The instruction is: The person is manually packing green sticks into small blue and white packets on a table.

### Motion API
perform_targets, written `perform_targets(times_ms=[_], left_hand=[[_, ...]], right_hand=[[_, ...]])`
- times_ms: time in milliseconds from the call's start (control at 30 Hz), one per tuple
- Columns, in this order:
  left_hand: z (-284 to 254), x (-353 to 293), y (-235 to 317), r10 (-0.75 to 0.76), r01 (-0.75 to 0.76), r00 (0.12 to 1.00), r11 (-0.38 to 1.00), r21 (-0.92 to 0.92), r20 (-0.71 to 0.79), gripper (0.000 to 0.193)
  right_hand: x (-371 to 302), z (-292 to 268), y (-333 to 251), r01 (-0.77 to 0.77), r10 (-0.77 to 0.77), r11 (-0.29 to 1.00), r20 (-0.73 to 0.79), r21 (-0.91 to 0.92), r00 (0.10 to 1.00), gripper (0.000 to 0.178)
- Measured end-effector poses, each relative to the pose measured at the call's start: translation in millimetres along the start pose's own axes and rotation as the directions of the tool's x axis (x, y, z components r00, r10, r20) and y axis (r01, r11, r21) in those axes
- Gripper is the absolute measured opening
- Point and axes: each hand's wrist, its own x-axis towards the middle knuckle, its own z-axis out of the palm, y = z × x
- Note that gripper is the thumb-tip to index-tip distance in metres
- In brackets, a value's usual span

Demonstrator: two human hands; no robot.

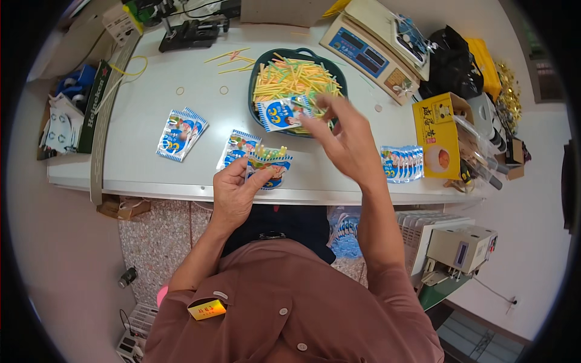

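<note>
My left hand (pixel 233 190) holds a small blue and white printed packet (pixel 271 166) at the near edge of the white table (pixel 145 109); a few coloured sticks poke out of the packet's top. My right hand (pixel 345 136) reaches out to the dark green tray (pixel 257 72), which is heaped with thin yellow, green and orange sticks (pixel 293 78). Its fingers are pinched near the sticks at the tray's near right side; whether they grip any I cannot tell. Another packet (pixel 281 114) lies on the tray's near rim.
More packets lie on the table: a pair (pixel 180 133) at the left, one (pixel 237 147) beside my left hand, a row (pixel 400 163) at the right. A yellow box (pixel 437 134), a weighing scale (pixel 369 45), loose sticks (pixel 233 59) and rubber bands surround the tray.
</note>
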Motion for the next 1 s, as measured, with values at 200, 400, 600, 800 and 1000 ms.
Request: perform_targets(times_ms=[200,400,600,800,1000], left_hand=[[-3,3,-10,0.110,-0.113,0.987,0.993,0.018,0.121,0.028],[7,1,-19,0.112,-0.137,0.989,0.944,0.300,0.101,0.030],[3,-2,-24,0.157,-0.193,0.981,0.853,0.486,0.114,0.023],[7,0,-22,0.219,-0.256,0.966,0.774,0.578,0.136,0.024],[17,1,-7,0.206,-0.200,0.977,0.764,0.614,0.062,0.025]], right_hand=[[-61,37,6,-0.042,-0.031,0.827,0.120,0.561,0.992,0.020],[-89,55,17,0.037,0.037,0.780,-0.105,0.625,0.994,0.017],[-90,53,19,0.077,-0.012,0.808,-0.115,0.584,0.993,0.017],[-95,50,25,-0.018,0.061,0.804,-0.052,0.594,0.997,0.012],[-116,36,43,-0.158,0.237,0.708,-0.021,0.689,0.971,0.007]])
